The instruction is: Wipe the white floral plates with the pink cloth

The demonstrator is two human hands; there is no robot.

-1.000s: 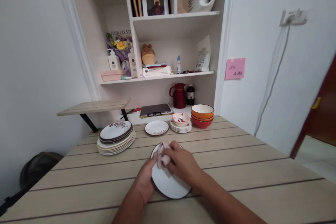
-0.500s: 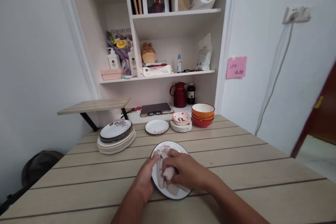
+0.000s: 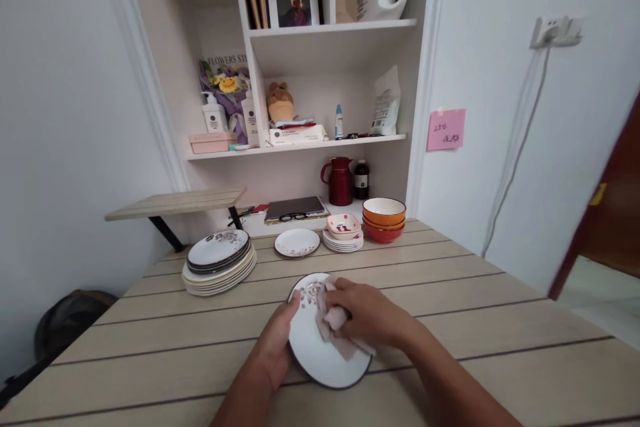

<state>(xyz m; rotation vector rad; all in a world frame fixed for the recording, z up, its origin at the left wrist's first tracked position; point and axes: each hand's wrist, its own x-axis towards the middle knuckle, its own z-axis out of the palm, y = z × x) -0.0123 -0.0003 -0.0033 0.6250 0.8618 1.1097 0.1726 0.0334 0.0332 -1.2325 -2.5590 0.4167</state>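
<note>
A white plate point(image 3: 320, 357) with a dark rim and brown floral print is held over the near middle of the table. My left hand point(image 3: 277, 340) grips its left edge, the thumb on top of the rim and the other fingers out of sight beneath. My right hand point(image 3: 367, 312) is closed around a bunched pale pinkish cloth point(image 3: 334, 323), pressing it on the plate's upper right part. Loose folds of the cloth hang toward the plate's right edge. Some fingertips of the right hand are hidden by the cloth.
Behind stand a stack of plates point(image 3: 220, 263), a single floral plate point(image 3: 297, 242), small saucers point(image 3: 343, 242) topped by a pink-rimmed bowl point(image 3: 343, 225), and stacked orange and red bowls point(image 3: 384, 219). A raised wooden shelf point(image 3: 175, 202) overhangs the back left. A red jug point(image 3: 341, 181) stands farther back.
My right hand and the cloth have moved right across the plate, uncovering its floral print and left part. My left hand keeps its hold on the edge.
</note>
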